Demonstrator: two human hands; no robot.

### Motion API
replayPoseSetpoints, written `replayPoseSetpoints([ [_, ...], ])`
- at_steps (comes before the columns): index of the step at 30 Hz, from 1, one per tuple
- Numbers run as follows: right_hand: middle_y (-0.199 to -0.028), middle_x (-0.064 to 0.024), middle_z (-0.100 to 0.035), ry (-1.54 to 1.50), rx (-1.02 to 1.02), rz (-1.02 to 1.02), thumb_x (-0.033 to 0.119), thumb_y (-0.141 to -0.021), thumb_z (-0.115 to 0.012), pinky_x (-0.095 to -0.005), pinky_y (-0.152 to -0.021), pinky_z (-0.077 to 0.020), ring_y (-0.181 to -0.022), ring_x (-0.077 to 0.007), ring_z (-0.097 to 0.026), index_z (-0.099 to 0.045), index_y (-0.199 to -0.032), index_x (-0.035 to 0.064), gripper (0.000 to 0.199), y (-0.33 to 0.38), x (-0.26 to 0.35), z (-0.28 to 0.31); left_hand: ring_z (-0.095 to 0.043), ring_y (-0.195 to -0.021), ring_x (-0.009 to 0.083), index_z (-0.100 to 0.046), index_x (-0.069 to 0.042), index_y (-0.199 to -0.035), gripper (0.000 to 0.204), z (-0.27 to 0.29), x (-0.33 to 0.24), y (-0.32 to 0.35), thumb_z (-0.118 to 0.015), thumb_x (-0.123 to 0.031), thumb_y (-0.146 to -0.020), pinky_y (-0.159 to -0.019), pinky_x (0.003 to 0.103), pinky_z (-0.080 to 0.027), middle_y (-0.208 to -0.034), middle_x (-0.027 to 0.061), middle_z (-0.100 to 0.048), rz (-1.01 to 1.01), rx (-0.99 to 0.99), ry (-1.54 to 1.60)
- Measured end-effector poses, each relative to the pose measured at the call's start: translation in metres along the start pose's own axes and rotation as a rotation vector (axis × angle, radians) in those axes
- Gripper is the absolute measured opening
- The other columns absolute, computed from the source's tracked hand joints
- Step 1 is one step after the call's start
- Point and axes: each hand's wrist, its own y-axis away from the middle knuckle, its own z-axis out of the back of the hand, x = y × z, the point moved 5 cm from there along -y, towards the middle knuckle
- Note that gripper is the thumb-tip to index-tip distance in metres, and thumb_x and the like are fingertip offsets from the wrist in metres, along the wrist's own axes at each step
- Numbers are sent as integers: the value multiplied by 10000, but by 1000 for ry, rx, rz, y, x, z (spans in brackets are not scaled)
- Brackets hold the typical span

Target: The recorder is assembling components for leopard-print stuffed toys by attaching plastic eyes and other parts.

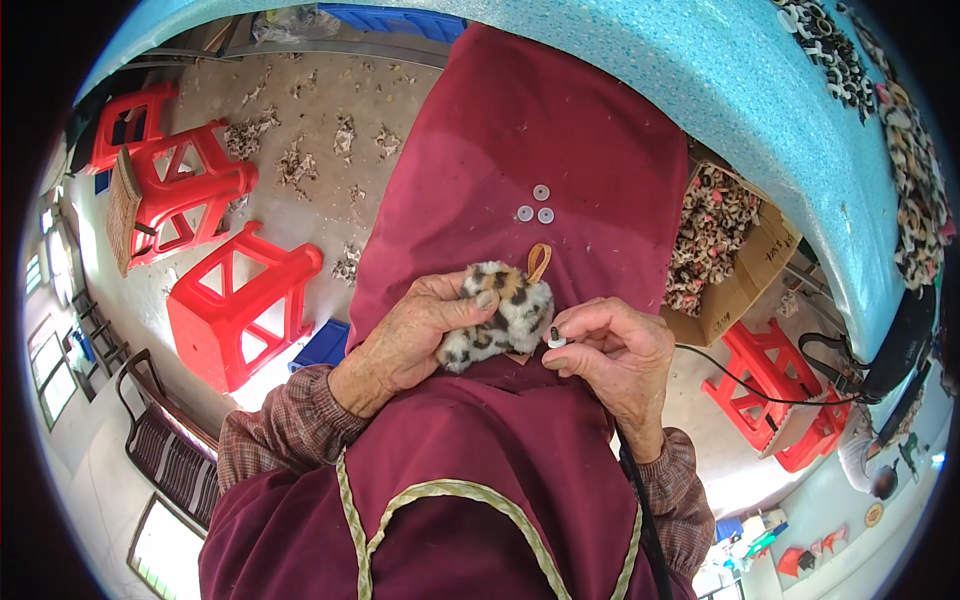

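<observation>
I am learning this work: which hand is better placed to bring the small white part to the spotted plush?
Probably the right hand: it pinches the small white part beside the spotted plush, which the left hand holds.

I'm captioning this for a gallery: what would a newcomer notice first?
Most likely the spotted plush piece held in the left hand at the centre, over the maroon cloth. Red stools at left and the light-blue tabletop curving across the upper right probably come next.
</observation>
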Motion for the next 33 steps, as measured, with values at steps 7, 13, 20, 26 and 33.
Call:
replayPoseSetpoints([
  [7,-720,-36,-636,-72,-8,8,-5,-728,-755,-182,-519,-490,-598,-63,-604,-615,-836,-22,178,2,4,-8,-650,-918,173,-559,9,-1188,320,-11,0,2,-586,-132,-902,-818,298,-539,-1055,97,-652,-6,57,19],
  [13,-733,-58,-639,-192,6,21,-31,-769,-707,-186,-546,-501,-630,-74,-611,-634,-905,-29,154,2,-3,-5,-653,-869,153,-576,5,-1154,291,-16,0,6,-604,-111,-889,-782,295,-550,-1008,80,-661,-50,31,-13],
  [20,-809,-103,-635,-359,73,-113,-57,-761,-692,-220,-596,-539,-674,-133,-631,-627,-956,-51,205,6,-13,-13,-625,-806,104,-634,-11,-1049,238,-6,1,5,-686,-53,-820,-754,248,-524,-929,31,-658,-128,36,-307],
  [26,-837,-115,-648,-380,46,-193,-60,-782,-670,-235,-636,-553,-711,-148,-647,-615,-981,-58,207,10,-14,-12,-607,-837,101,-639,1,-1057,244,-9,1,6,-684,-69,-827,-756,237,-511,-942,21,-629,-104,-52,-115],
  [33,-855,-86,-669,-139,-20,-100,-39,-755,-700,-218,-682,-525,-743,-130,-653,-646,-954,-28,206,12,-4,-8,-581,-869,103,-640,19,-1065,259,-14,-4,2,-680,-95,-837,-767,240,-493,-968,-10,-570,-203,-81,-207],
])
